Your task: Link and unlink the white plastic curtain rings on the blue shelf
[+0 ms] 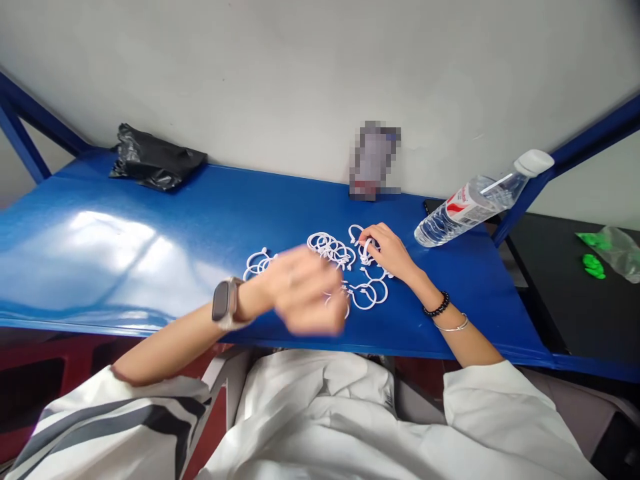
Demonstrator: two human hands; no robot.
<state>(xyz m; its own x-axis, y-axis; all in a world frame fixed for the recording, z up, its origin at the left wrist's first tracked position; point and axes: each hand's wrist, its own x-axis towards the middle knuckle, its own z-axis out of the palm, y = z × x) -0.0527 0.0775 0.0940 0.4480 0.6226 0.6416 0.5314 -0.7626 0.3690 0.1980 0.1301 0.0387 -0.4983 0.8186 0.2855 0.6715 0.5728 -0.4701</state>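
Observation:
Several white plastic rings [332, 248] lie scattered on the blue table [150, 227]. My left hand [305, 290], with a watch on its wrist, hovers over the rings near the front edge; it is smeared by motion and its fingers cannot be made out. My right hand [387, 250], with bead and metal bracelets on the wrist, rests among the rings with its fingers pinched on one white ring [367, 248]. More rings [369, 293] lie between the two hands, and a few rings [257, 262] lie to the left.
A clear water bottle [475, 203] lies tilted at the table's right end. A crumpled black bag [153, 162] sits at the back left. A blurred-out object [374, 160] leans on the wall. A green-filled plastic bag [610, 250] lies on a dark surface at right.

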